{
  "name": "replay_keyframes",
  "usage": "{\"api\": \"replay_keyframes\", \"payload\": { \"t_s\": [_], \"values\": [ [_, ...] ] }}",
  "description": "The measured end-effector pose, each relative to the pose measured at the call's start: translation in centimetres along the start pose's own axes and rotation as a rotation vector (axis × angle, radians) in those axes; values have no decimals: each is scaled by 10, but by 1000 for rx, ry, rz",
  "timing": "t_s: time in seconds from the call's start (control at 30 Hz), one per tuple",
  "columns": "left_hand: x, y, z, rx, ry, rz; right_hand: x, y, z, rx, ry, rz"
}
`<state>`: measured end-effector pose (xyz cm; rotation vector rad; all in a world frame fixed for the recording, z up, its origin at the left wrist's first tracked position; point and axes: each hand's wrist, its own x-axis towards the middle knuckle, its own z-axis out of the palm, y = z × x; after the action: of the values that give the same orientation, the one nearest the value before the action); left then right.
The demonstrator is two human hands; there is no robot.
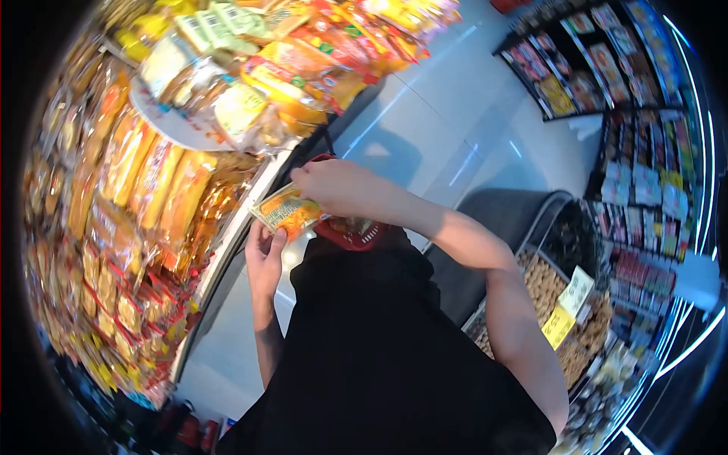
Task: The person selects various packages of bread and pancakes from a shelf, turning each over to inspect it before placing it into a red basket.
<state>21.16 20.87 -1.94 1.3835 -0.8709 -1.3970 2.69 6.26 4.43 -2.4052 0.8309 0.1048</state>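
A flat yellow-and-orange printed package is held out in front of my body. My left hand pinches its lower edge, with the thumb on the printed face. Reaching across from the other side, my right hand grips the package's upper right end, its fingers partly hidden from view. Below my right wrist is a red plastic basket with slotted sides, close against my black shirt. What lies inside the basket is mostly covered by my arm.
To the left, a display shelf is packed with bagged snacks and a round white sign. On the right stands a bin of loose brown goods with a yellow price tag. Stocked shelves line the far right beyond the tiled floor.
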Motion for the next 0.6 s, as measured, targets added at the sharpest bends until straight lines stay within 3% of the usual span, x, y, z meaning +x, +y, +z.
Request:
{"api": "replay_keyframes", "payload": {
  "t_s": [0.13, 0.2, 0.27, 0.33, 0.47, 0.53, 0.6],
  "values": [
    [1, -56, -2, 284, -21, -74, -1, 0, 19, -216, -90, 22],
    [-5, -81, -11, 735, -73, -144, -1, 8, 49, -206, -75, 123],
    [-13, -116, -23, 848, -98, -172, -7, 24, 70, -272, -153, 125],
    [-25, -148, -35, 970, -122, -382, -8, 46, 104, -251, -178, 231],
    [-73, -205, -56, 1065, -78, -445, -36, 97, 159, -363, -301, 181],
    [-99, -230, -63, 850, 61, -745, -55, 116, 176, -295, -253, 227],
    [-132, -240, -62, 780, 32, -724, -75, 122, 183, -352, -309, 253]
  ]
}}
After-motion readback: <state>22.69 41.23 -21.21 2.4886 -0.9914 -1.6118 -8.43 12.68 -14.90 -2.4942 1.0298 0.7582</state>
